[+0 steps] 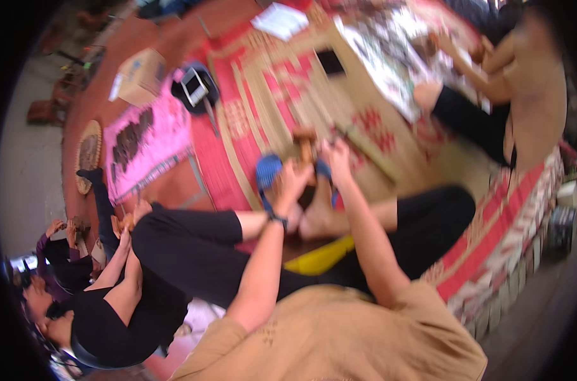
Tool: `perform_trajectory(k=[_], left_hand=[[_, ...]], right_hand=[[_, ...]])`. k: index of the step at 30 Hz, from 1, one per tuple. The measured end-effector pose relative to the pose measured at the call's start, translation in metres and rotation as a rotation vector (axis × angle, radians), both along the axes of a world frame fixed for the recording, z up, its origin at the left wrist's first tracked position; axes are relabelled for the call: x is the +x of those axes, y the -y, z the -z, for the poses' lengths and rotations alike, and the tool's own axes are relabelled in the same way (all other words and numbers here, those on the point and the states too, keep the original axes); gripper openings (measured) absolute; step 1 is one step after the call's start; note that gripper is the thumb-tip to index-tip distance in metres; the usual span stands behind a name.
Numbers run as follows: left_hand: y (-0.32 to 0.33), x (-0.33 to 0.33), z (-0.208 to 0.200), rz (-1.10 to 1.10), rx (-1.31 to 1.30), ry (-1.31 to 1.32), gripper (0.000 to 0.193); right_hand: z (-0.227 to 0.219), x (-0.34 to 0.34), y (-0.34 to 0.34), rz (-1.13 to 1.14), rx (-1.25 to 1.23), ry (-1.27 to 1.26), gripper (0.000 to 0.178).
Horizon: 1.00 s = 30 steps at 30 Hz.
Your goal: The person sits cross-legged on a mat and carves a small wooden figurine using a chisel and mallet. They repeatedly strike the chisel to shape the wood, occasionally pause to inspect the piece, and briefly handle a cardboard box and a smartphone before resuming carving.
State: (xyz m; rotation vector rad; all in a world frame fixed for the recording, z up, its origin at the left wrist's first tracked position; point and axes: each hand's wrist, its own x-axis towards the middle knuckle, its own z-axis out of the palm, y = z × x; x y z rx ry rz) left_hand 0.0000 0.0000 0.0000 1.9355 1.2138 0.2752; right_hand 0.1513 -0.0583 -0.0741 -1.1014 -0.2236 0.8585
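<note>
Seated cross-legged on a mat, I have both hands close together in front of my shins. My left hand (295, 180) is closed around a brown piece (305, 145), wood-like, with a wider top; blur hides its exact kind. Just to its right, my right hand (337, 155) is closed, fingers pinched near the piece's upper end. Something thin and dark seems to stick out of it, too smeared to name. Blue striped cloth (269, 171) lies by my feet, below the brown piece. A yellow patch of cloth (320, 256) shows between my legs.
The red and tan mat (257, 95) holds a dark flat rectangle (330, 61) and white paper (280, 21). At left are a pink sheet (168, 136) with dark pieces, a cardboard box (141, 76) and a dark round stool-like thing (209, 95). People sit at left and right.
</note>
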Motion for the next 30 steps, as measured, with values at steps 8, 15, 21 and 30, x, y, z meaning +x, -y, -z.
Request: perform_trajectory(k=[8, 15, 21, 30], left_hand=[[0.003, 0.006, -0.01, 0.026, 0.072, -0.136, 0.061], [0.003, 0.007, -0.01, 0.011, 0.103, -0.151, 0.059], [0.002, 0.008, -0.005, 0.01, 0.112, -0.158, 0.059], [0.004, 0.007, -0.012, 0.014, 0.062, -0.162, 0.059]], right_hand=[[-0.028, -0.002, -0.003, 0.042, -0.068, -0.196, 0.01], [-0.031, -0.009, -0.008, -0.115, -0.117, 0.153, 0.006], [-0.021, 0.004, -0.012, -0.1, -0.075, 0.0, 0.009], [-0.028, 0.003, -0.009, -0.019, -0.089, -0.163, 0.01]])
